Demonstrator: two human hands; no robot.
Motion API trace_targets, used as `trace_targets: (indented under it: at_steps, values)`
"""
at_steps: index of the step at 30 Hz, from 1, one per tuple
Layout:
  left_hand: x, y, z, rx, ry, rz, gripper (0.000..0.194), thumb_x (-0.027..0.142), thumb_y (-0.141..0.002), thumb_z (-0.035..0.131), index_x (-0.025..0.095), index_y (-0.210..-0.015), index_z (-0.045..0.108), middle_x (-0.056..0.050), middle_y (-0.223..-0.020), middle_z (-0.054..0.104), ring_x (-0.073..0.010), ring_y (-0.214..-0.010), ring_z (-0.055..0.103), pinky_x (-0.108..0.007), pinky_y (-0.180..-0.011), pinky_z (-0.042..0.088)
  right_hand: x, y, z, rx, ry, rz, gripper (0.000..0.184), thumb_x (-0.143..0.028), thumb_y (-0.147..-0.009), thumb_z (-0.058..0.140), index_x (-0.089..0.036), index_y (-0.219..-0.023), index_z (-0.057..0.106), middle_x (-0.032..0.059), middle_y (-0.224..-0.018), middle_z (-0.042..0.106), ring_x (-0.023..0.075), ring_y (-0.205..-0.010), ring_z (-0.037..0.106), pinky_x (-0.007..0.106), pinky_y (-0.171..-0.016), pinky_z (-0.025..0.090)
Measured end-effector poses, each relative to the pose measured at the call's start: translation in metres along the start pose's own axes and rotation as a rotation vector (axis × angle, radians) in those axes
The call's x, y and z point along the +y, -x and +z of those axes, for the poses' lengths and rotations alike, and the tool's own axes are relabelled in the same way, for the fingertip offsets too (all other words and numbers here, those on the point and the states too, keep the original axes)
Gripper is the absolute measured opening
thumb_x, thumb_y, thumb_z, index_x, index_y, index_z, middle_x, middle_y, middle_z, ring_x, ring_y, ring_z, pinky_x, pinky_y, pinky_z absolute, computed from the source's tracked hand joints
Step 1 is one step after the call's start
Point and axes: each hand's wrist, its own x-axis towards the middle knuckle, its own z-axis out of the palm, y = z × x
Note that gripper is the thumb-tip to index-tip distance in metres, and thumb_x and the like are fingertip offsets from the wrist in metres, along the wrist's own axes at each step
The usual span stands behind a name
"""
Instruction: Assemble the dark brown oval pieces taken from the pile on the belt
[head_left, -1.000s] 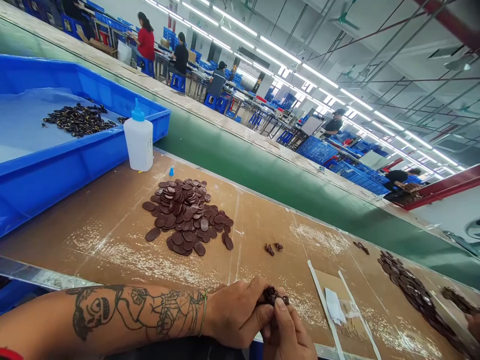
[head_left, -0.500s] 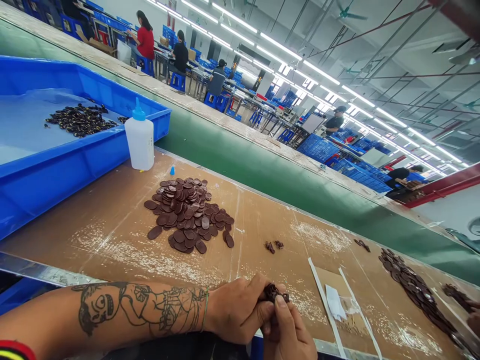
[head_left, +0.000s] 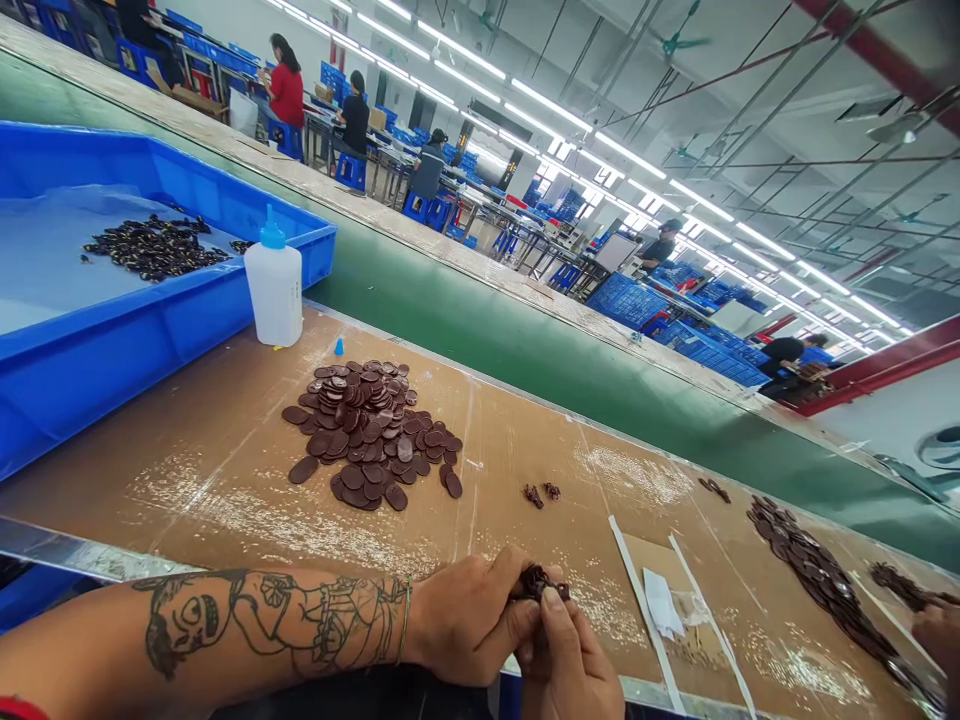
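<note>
My left hand [head_left: 466, 618] is closed, its thumb and fingers pinching a small dark brown moulded piece [head_left: 537, 580] near the table's front edge. My right hand [head_left: 574, 660] grips the same piece from the near side, thumb pressed on it. Fingers hide most of the piece, so its full shape does not show. Beyond the hands lie a few small curled brown pieces [head_left: 533, 496] of similar colour. A heap of flat brown oval discs [head_left: 375, 440] spreads to their left.
A blue tray [head_left: 150, 345] with small dark pieces [head_left: 154, 245] stands left, beside a white squeeze bottle [head_left: 274, 295]. White strips [head_left: 645, 620] and more brown discs [head_left: 814, 565] lie right. Another person's hand [head_left: 937, 635] is at the right edge. A green conveyor [head_left: 465, 310] runs behind.
The view has shifted slightly. Both hands stay closed on the brown piece, with hardly any change in their grip. The other person's hand at the right edge shows more.
</note>
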Motion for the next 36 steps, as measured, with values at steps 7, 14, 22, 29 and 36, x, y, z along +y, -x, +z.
trace_targets:
  at_steps: [7, 14, 22, 29, 36]
  values:
    - [-0.002, 0.0, 0.002, 0.014, 0.02, -0.017, 0.039, 0.041, -0.103, 0.037, 0.013, -0.13, 0.046, -0.009, -0.083, 0.07, -0.0213, -0.07, 0.071, -0.029, -0.065, 0.056, 0.009, -0.003, -0.003, 0.057, 0.002, -0.015, 0.046, -0.046, -0.05, 0.1, -0.015, -0.072, 0.075, -0.0034, -0.05, 0.059, 0.0089, -0.043, 0.048, 0.018, -0.039, 0.042]
    - [-0.002, -0.001, 0.002, 0.056, 0.049, -0.029, 0.039, 0.04, -0.102, 0.041, 0.012, -0.128, 0.05, -0.012, -0.09, 0.074, -0.0221, -0.072, 0.072, -0.031, -0.065, 0.057, 0.012, -0.001, 0.003, 0.063, -0.032, -0.11, 0.042, -0.045, -0.06, 0.097, -0.016, -0.083, 0.078, -0.001, -0.066, 0.07, 0.0076, -0.05, 0.054, 0.015, -0.046, 0.047]
    - [0.001, -0.003, 0.001, 0.081, 0.073, -0.014, 0.033, 0.036, -0.101, 0.044, 0.013, -0.124, 0.05, -0.008, -0.08, 0.074, -0.019, -0.065, 0.07, -0.026, -0.06, 0.053, 0.002, 0.0, 0.003, 0.097, -0.049, -0.098, 0.04, -0.039, -0.057, 0.099, -0.016, -0.079, 0.075, -0.0052, -0.057, 0.066, 0.0058, -0.048, 0.054, 0.012, -0.048, 0.048]
    - [0.003, -0.004, -0.001, 0.072, 0.084, -0.02, 0.033, 0.034, -0.099, 0.045, 0.011, -0.122, 0.051, -0.011, -0.083, 0.077, -0.0207, -0.069, 0.073, -0.027, -0.06, 0.054, 0.005, -0.007, -0.005, 0.124, 0.015, -0.122, 0.039, -0.038, -0.058, 0.097, -0.015, -0.08, 0.074, -0.0012, -0.066, 0.07, 0.0114, -0.055, 0.06, 0.018, -0.05, 0.051]
    - [0.004, -0.002, 0.001, 0.078, 0.052, -0.065, 0.037, 0.036, -0.096, 0.048, 0.014, -0.125, 0.053, -0.009, -0.083, 0.077, -0.0231, -0.071, 0.074, -0.03, -0.063, 0.055, -0.003, 0.004, 0.004, 0.075, -0.066, -0.042, 0.036, -0.035, -0.057, 0.097, -0.015, -0.072, 0.071, -0.0051, -0.055, 0.061, 0.0072, -0.048, 0.052, 0.016, -0.047, 0.046]
